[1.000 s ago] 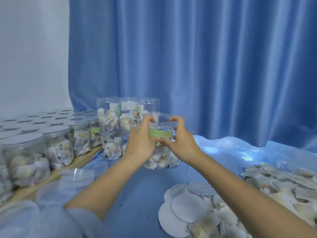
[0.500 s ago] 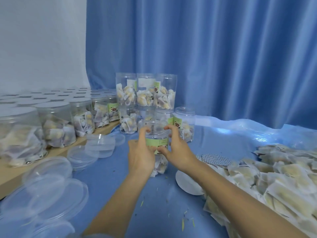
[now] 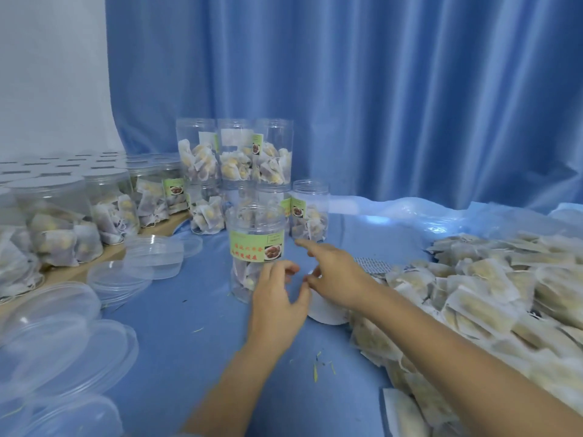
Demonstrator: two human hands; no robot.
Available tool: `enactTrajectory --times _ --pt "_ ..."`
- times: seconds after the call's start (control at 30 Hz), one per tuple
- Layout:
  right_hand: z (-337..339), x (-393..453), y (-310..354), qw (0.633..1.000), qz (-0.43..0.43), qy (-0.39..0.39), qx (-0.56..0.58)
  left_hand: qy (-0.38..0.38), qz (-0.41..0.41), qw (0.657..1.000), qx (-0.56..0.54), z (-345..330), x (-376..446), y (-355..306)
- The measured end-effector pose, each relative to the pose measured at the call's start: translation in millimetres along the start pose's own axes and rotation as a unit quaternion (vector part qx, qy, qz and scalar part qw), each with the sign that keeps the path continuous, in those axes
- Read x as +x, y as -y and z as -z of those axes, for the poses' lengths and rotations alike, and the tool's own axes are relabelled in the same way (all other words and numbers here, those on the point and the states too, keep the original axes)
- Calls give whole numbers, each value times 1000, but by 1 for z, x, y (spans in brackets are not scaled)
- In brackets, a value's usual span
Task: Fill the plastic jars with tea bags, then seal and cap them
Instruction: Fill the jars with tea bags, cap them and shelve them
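A clear plastic jar [image 3: 256,244] with a green label stands uncapped on the blue cloth, with a few tea bags in its bottom. My left hand [image 3: 277,305] hovers just in front of its base, fingers loosely curled and holding nothing. My right hand [image 3: 334,275] is to the jar's right, index finger stretched out, also empty. A big heap of loose tea bags [image 3: 479,288] lies on the right. White round seal discs [image 3: 328,312] lie partly under my right wrist.
Filled uncapped jars [image 3: 235,159] are stacked two high behind the jar. Capped jars [image 3: 60,222] stand in rows on a wooden board at left. Clear plastic lids [image 3: 151,253] lie scattered at front left. A blue curtain hangs behind.
Both hands have let go of the jar, which now stands on the cloth. They have drawn back toward me and to the right. The camera has tilted down.
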State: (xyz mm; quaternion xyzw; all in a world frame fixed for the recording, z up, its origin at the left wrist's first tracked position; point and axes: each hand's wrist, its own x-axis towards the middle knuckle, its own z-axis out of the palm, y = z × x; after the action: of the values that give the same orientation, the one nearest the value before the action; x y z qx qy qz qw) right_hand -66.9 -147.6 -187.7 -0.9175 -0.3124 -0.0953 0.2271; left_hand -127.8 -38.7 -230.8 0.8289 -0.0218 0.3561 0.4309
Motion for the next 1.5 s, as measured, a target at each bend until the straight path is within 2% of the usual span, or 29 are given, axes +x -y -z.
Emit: enactTrajectory --times 0.07,0.2,0.3,0.4,0.47,0.6,0.7,0.77,0.83,0.97,1.07,1.13,1.17,1.2,1.23,1.3,1.33,1.37,1.43,1.5 --pt "19 -15 -6 996 -5 26 -82 70 -18 997 -8 -5 -6 -4" --pt "42 -51 -10 988 -30 60 -136 167 -53 985 7 -18 -16 -12" --pt "43 -66 -16 976 -66 82 -189 200 -78 976 44 -27 -23 -15" --pt "36 -69 -24 949 -110 117 -270 214 -81 972 56 -31 -27 -11" --pt "31 -69 -26 943 -128 129 -277 216 -76 971 65 -31 -27 -8" --pt "26 -64 -25 964 -58 66 -253 189 -31 981 44 -30 -23 -5" --pt "23 -59 -19 996 -8 8 -94 143 0 990 -17 -26 -17 -7" --pt "21 -55 -12 999 -2 -35 23 101 11 992 -72 -19 -13 -9" --pt "20 -50 -4 986 -21 -82 146 38 4 993 -108 -10 -9 -12" --pt "21 -31 16 927 -51 -155 338 -87 9 985 -145 9 1 -17" --pt "25 -5 33 900 -36 -256 352 -177 40 970 -161 17 9 -13" --pt "30 14 46 883 -17 -334 328 -215 79 965 -132 21 13 -6" --pt "32 23 53 883 -6 -348 314 -221 104 964 -106 24 15 -2" --pt "33 33 58 897 1 -333 292 -218 130 964 -77 26 16 3" --pt "33 42 60 925 3 -286 251 -208 153 965 -50 27 17 8" --pt "28 54 57 983 -2 -133 124 -178 185 966 -16 29 17 16" --pt "25 56 54 992 4 -85 90 -163 195 967 -7 29 17 20" --pt "21 56 49 993 14 -79 87 -150 203 968 1 28 17 23" --pt "14 48 38 980 17 -148 134 -131 210 969 5 27 16 26" --pt "10 40 25 969 -30 -168 180 -122 205 971 6 24 16 28"
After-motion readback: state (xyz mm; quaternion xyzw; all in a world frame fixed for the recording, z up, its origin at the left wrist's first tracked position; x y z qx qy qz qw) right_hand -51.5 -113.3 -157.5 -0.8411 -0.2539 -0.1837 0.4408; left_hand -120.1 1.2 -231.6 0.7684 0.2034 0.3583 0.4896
